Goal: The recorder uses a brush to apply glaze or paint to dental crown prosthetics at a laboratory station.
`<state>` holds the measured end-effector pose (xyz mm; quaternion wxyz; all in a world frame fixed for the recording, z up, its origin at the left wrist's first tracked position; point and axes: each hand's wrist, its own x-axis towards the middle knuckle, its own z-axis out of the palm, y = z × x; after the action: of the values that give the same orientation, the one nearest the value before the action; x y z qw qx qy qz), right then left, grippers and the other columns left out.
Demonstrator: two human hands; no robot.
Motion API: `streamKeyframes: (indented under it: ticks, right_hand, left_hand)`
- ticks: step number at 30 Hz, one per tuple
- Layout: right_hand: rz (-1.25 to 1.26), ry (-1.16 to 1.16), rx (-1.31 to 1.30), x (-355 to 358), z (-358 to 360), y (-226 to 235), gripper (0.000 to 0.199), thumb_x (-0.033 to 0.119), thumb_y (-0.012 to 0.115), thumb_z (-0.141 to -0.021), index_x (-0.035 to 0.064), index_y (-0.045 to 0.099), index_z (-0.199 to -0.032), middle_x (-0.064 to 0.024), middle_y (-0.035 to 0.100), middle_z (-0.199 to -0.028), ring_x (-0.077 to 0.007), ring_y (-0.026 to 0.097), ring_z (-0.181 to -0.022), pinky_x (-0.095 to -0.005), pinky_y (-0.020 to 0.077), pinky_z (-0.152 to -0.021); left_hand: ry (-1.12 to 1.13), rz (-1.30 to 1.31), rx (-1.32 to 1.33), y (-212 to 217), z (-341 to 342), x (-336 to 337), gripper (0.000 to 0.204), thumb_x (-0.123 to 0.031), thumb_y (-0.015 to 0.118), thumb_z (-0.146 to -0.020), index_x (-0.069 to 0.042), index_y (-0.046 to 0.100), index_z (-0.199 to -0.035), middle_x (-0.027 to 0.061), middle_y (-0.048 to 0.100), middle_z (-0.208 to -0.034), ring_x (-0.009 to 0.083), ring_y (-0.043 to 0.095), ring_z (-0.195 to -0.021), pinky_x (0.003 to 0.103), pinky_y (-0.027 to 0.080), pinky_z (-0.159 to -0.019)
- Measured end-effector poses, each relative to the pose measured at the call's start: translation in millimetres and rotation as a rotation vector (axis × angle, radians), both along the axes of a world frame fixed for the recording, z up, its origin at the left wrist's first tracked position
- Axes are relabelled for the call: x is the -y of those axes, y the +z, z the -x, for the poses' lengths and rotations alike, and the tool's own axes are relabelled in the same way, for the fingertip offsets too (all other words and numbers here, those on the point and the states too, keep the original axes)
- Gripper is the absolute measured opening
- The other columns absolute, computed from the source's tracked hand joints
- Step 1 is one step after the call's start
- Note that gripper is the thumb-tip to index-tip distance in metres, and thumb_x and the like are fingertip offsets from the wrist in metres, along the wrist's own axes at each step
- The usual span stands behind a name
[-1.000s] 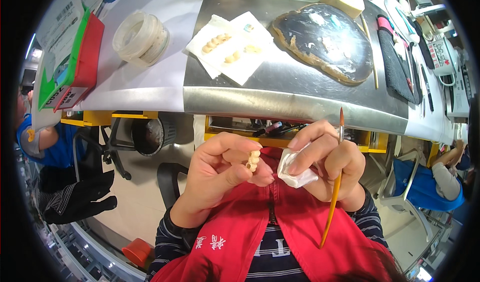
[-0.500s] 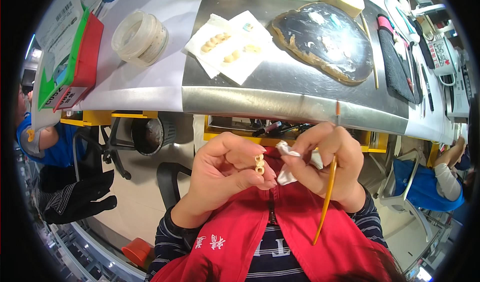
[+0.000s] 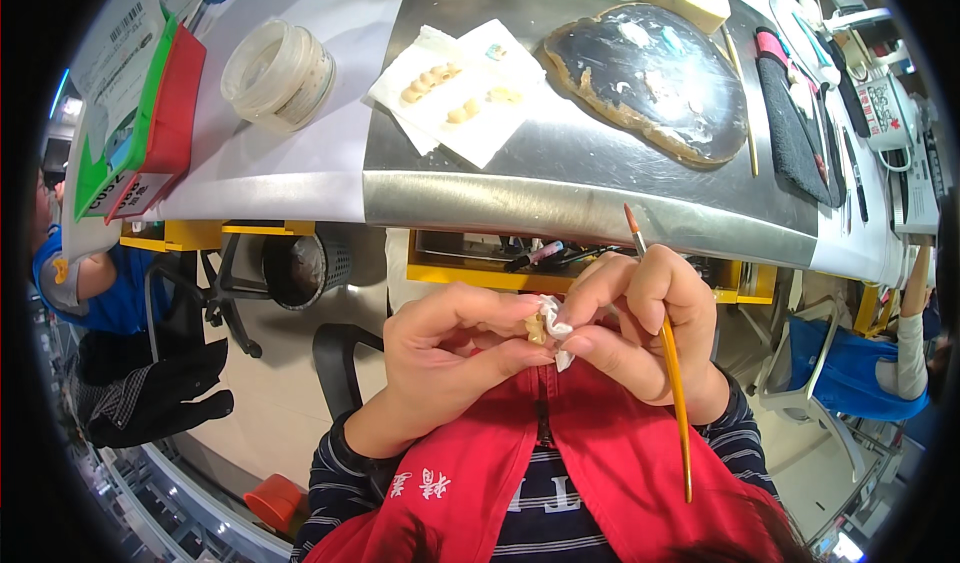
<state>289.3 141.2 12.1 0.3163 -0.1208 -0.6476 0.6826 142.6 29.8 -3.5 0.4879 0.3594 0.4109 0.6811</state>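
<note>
Between the fingertips of my left hand (image 3: 440, 348) is a small cream-coloured dental bridge (image 3: 536, 329), partly hidden by those fingers. My right hand (image 3: 655, 328) pinches a crumpled white tissue (image 3: 556, 315) that touches the bridge. Tucked across the fingers of that same hand is a thin paintbrush (image 3: 674, 378) with an orange-yellow handle, its reddish-brown tip pointing up. Both hands are held in front of my red vest, short of the bench edge. On the bench beyond lie more tooth-coloured dental pieces (image 3: 464, 111) on a white paper towel (image 3: 490, 145).
A dark mixing slab (image 3: 650, 93) with a rough brown rim rests on the steel top. Left of it stand an open clear jar (image 3: 275, 75) and a red-and-green bin (image 3: 172, 113). Tools lie on a black pouch (image 3: 785, 123). An open drawer (image 3: 470, 275) sits below the bench edge.
My right hand has brought the tissue left against the dental bridge. The bridge has turned and is more covered. The brush tip has swung left and its handle end right.
</note>
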Motion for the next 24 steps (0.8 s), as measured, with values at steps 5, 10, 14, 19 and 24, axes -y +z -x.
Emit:
streamKeyframes:
  ticks: [5,10,14,19,24]
  right_hand:
    - [0.034,-0.059,-0.036,4.8,5.3,-5.4,0.039,-0.003,0.068,-0.075,0.0088,0.030,-0.074,-0.0130,0.061,-0.082,-0.0082,0.058,-0.070,-0.0196,0.0468,-0.057]
    - [0.119,-0.126,0.057,7.5,7.0,-4.8,0.041,0.001,0.071,-0.074,0.0088,0.031,-0.074,-0.0115,0.061,-0.080,-0.0062,0.056,-0.068,-0.0188,0.0457,-0.057]
    - [0.089,-0.071,0.118,3.7,4.2,-1.3,0.041,0.001,0.071,-0.075,0.0091,0.031,-0.073,-0.0109,0.061,-0.078,-0.0055,0.054,-0.066,-0.0187,0.0453,-0.056]
    - [0.190,-0.045,0.111,1.9,3.4,1.5,0.039,-0.003,0.068,-0.076,0.0087,0.030,-0.074,-0.0118,0.061,-0.077,-0.0075,0.057,-0.066,-0.0197,0.0467,-0.057]
    - [0.344,-0.127,-0.019,-2.1,4.9,0.0,0.037,-0.010,0.062,-0.077,0.0086,0.030,-0.077,-0.0119,0.058,-0.083,-0.0113,0.060,-0.075,-0.0220,0.0490,-0.066]
  left_hand:
    - [0.095,0.039,-0.394,5.4,1.5,-1.1,0.027,0.002,0.073,-0.070,0.002,0.064,-0.096,0.0118,0.067,-0.087,0.0134,0.065,-0.074,0.024,0.052,-0.065]
    - [0.093,-0.021,-0.522,8.1,4.7,-3.3,0.028,0.000,0.074,-0.070,0.000,0.065,-0.097,0.0111,0.067,-0.086,0.0134,0.065,-0.074,0.023,0.051,-0.063]
    - [0.047,-0.024,-0.452,7.5,5.9,-2.7,0.027,0.002,0.072,-0.071,0.001,0.065,-0.098,0.0126,0.067,-0.089,0.0148,0.065,-0.075,0.023,0.051,-0.064]
    - [-0.019,-0.007,-0.216,5.8,5.1,-0.7,0.028,0.006,0.066,-0.075,0.004,0.061,-0.103,0.0148,0.065,-0.092,0.0175,0.065,-0.079,0.025,0.052,-0.070]
    - [-0.034,-0.008,0.108,9.0,7.4,2.4,0.029,0.007,0.061,-0.079,0.006,0.056,-0.107,0.0179,0.064,-0.093,0.0193,0.064,-0.082,0.030,0.053,-0.077]
